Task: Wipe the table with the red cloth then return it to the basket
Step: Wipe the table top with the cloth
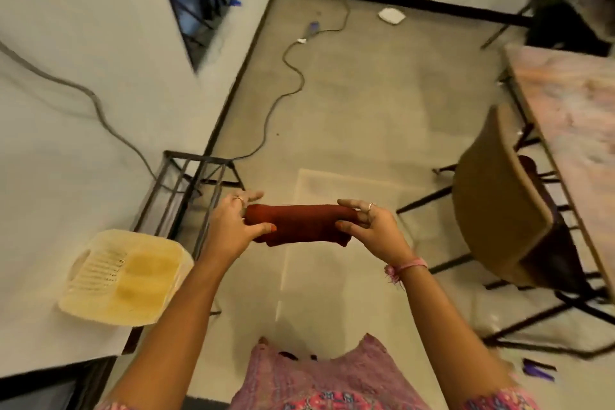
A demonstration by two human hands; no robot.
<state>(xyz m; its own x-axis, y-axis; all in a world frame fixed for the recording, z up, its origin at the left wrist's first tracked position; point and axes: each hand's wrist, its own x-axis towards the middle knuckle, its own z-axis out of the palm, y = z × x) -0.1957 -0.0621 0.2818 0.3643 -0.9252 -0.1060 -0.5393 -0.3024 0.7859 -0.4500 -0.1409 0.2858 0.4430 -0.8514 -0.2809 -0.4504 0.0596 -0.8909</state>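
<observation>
Two hands held the red cloth (299, 225) between them, out in front of the body and above the floor. Our left hand (233, 226) pinched the left end, with the thumb under the fold and the index finger stretched over the top; a ring sat on one finger. Our right hand (369, 226) gripped the right end the same way, thumb pressed against the near side and fingers curled over the far edge, also with a ring. A pink thread bracelet (404, 268) circled the right wrist.

We held the cloth folded into a thick horizontal bundle, pulled fairly straight between the two grips and touching nothing else.

To the lower left, a pale yellow basket (100, 280) with slotted walls stood on the white table (40, 193), near its edge and well apart from the cloth. Beyond the left hand stood a dark metal frame (196, 173). A grey cable (293, 76) snaked across the floor toward the far wall. To the right, a tan chair (492, 206) faced a second, patterned table (572, 103). A pink patterned garment (319, 379) filled the bottom edge.
</observation>
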